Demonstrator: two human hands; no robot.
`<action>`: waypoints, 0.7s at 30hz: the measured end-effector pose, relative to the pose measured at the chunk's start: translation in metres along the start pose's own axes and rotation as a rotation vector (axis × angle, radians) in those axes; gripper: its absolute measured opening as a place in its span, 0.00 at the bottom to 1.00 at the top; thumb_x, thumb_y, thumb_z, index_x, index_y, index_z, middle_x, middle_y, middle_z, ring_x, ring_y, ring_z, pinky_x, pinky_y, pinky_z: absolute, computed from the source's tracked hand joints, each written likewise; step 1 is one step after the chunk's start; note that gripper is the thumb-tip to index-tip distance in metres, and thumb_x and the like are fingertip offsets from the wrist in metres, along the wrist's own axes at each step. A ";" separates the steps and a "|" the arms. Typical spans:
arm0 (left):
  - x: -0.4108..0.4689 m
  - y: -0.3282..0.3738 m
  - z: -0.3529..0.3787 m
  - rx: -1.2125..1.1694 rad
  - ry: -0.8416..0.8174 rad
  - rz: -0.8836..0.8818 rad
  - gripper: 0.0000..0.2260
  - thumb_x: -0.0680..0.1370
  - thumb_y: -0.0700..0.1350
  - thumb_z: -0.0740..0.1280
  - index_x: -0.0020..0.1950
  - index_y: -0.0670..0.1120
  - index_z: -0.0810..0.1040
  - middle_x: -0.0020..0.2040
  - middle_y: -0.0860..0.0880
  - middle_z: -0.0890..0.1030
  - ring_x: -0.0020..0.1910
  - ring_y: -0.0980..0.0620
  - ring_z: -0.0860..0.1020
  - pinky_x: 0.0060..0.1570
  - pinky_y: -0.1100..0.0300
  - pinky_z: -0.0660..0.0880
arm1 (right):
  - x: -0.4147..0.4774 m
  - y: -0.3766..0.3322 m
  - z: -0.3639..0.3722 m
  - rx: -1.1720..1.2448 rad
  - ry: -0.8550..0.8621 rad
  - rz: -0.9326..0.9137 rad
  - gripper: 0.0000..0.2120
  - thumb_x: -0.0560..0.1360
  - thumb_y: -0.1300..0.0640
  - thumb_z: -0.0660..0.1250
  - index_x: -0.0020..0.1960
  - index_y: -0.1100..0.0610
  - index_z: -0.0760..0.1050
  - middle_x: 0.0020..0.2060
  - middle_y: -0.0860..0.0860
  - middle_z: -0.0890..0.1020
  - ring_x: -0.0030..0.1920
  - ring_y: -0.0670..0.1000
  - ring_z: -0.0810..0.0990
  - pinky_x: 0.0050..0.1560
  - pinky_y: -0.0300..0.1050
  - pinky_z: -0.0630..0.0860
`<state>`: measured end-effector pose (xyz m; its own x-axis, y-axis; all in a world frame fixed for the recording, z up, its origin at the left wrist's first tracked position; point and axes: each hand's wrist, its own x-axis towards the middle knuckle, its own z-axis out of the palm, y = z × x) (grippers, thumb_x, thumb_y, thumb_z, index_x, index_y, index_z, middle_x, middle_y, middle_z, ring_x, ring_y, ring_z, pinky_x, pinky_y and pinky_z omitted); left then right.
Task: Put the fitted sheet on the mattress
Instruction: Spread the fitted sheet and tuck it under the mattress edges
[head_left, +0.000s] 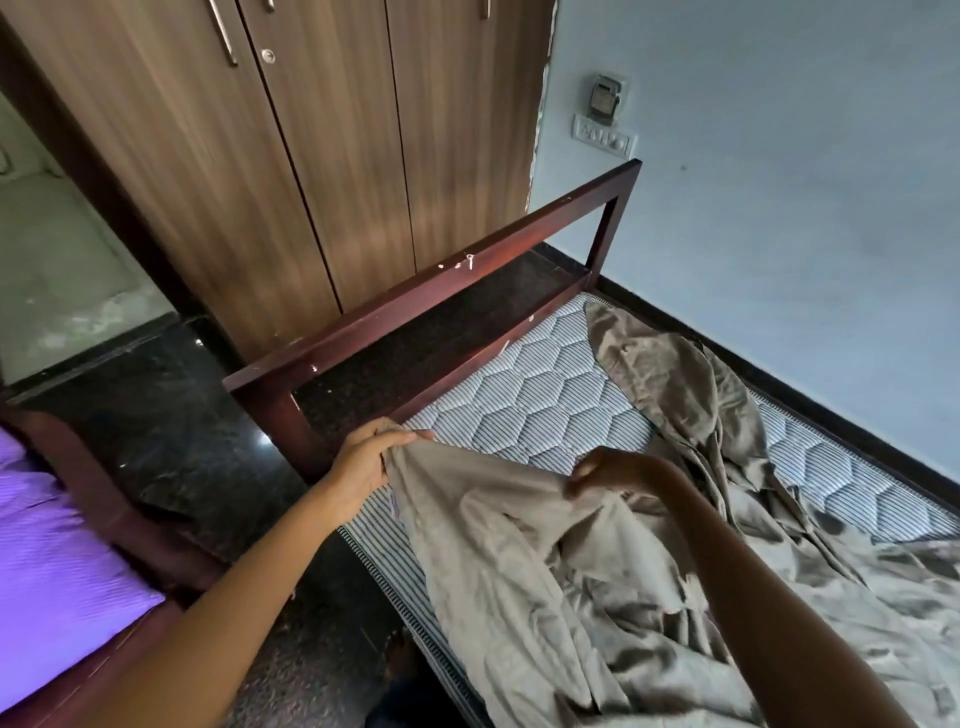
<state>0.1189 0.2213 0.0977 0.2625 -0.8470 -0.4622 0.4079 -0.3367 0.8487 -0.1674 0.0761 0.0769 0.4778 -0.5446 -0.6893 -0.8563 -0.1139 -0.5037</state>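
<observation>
Purple bedding (57, 561): far left of the mattress, on a separate dark frame across the black floor.
Wardrobe (291, 156): wood-grain doors, behind the mattress's end rail.
Bed rail (431, 270): dark wood, along the mattress's far end.
Left hand (363, 462): at the mattress's near-left corner, fingers curled and clamped on the sheet's edge.
Fitted sheet (519, 582): grey-beige, rumpled, heaped over the mattress, one end trailing toward the wall side.
Right hand (613, 470): above the mattress, fingertips pinching a sheet fold.
Mattress (524, 395): striped, hexagon-quilted, largely bare near the rail.

Both hands (363, 462) (618, 470) grip the sheet (519, 561) over the mattress (524, 395)
</observation>
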 end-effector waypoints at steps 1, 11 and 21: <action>0.006 0.000 -0.009 -0.004 0.044 0.002 0.09 0.75 0.35 0.64 0.36 0.43 0.75 0.44 0.41 0.84 0.46 0.46 0.81 0.45 0.56 0.75 | 0.009 0.005 -0.005 -0.067 0.048 0.067 0.08 0.70 0.50 0.73 0.43 0.54 0.79 0.42 0.50 0.77 0.43 0.47 0.73 0.36 0.37 0.67; 0.091 -0.002 -0.054 0.025 0.241 -0.107 0.08 0.81 0.38 0.58 0.43 0.47 0.70 0.42 0.45 0.72 0.38 0.53 0.72 0.38 0.63 0.71 | 0.093 -0.088 -0.022 0.166 0.583 0.086 0.22 0.76 0.49 0.66 0.27 0.57 0.68 0.25 0.52 0.70 0.30 0.53 0.70 0.30 0.44 0.60; 0.105 0.004 -0.053 0.429 -0.122 -0.096 0.08 0.81 0.43 0.60 0.45 0.46 0.77 0.46 0.45 0.78 0.47 0.51 0.74 0.38 0.69 0.69 | 0.125 -0.126 -0.028 0.233 0.476 -0.143 0.17 0.70 0.68 0.71 0.27 0.54 0.72 0.26 0.47 0.70 0.25 0.38 0.68 0.30 0.33 0.61</action>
<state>0.1948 0.1527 0.0388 0.1262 -0.8374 -0.5318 0.0196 -0.5339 0.8454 -0.0053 -0.0012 0.0690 0.3985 -0.8592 -0.3210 -0.6973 -0.0564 -0.7146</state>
